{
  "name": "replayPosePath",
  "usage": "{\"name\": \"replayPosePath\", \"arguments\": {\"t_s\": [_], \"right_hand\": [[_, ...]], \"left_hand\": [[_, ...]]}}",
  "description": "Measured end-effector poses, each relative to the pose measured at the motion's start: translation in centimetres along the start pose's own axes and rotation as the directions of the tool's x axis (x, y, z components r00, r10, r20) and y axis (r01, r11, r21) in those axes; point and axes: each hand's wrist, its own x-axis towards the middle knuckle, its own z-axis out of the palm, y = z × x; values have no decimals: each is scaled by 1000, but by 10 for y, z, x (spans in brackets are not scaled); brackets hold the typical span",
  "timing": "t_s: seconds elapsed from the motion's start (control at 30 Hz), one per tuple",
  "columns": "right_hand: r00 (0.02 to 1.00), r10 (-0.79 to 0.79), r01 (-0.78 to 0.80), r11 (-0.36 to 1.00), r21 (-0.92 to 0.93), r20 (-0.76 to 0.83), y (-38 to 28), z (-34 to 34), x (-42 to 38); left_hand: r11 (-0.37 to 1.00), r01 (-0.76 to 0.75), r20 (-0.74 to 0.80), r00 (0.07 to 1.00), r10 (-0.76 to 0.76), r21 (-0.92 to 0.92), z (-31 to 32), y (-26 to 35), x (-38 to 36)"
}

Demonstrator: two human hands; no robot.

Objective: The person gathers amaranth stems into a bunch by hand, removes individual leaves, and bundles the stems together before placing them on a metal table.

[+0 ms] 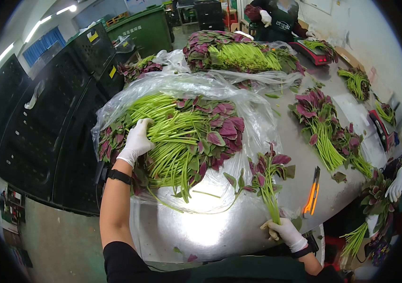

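My white-gloved left hand (137, 140) is in the large heap of red amaranth (182, 127), its fingers curled round some green stems; the fingertips are partly hidden among them. The heap lies in a clear plastic bag (139, 87) opened out around it. In my gloved right hand (287, 233), near the table's front edge, is a small bunch of red amaranth (269, 186), gripped by the stem ends with its purple-green leaves pointing away from me. To the right of that bunch lies an orange utility knife (311, 193).
On the metal table (238, 240) are sorted amaranth bundles (321, 127) at right and another bagged heap (243, 54) behind. Red scales (311, 53) stand farther back. Black crates (45, 122) line the left. One co-worker (278, 21) stands opposite; another's gloved hand (395, 185) holds amaranth at right.
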Motion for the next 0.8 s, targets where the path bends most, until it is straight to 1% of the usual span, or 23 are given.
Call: {"name": "replayPosePath", "arguments": {"t_s": [0.07,0.1,0.2,0.23,0.27,0.33,0.4,0.43,0.53,0.57,0.67,0.7,0.73,0.8], "right_hand": [[1000,4,-4,1000,12,2,-1,0,0],[1000,7,-7,1000,17,3,-1,-1,-1],[1000,30,-30,999,35,2,-3,0,-1],[999,33,-33,999,36,3,-4,0,-1],[999,39,-39,999,38,3,-6,1,-2],[999,50,-50,998,40,2,-7,1,-4],[998,58,-58,998,31,5,-8,2,-3],[998,62,-63,997,37,5,-9,2,-3],[997,71,-72,997,40,4,-11,3,-3],[997,74,-74,997,35,0,-12,3,-3],[998,61,-61,998,22,-9,-10,4,-3],[999,51,-51,999,18,-13,-10,4,-2],[999,32,-31,999,24,-39,-12,5,-3],[996,-15,18,999,31,-85,-19,11,-6]], "left_hand": [[999,19,-13,1000,-18,48,0,5,0],[995,-23,-17,1000,24,94,1,1,0],[998,-49,-6,999,49,-25,-4,-9,-1],[997,-31,-46,999,28,-67,-5,-19,1],[972,31,9,1000,-29,-235,-9,-30,2],[914,93,37,996,-85,-396,-29,-37,-1],[736,93,45,995,-85,-670,-39,-43,-5],[717,89,63,996,-63,-692,-47,-40,-8],[726,97,76,995,-62,-680,-44,-37,-9],[782,108,99,993,-59,-614,-43,-34,-9],[874,68,63,997,-43,-482,-24,-26,-12],[920,15,23,1000,-6,-393,-4,-41,-13],[967,-10,100,994,37,-254,-9,-29,-18],[987,-152,-105,982,157,46,5,-26,-31]]}}
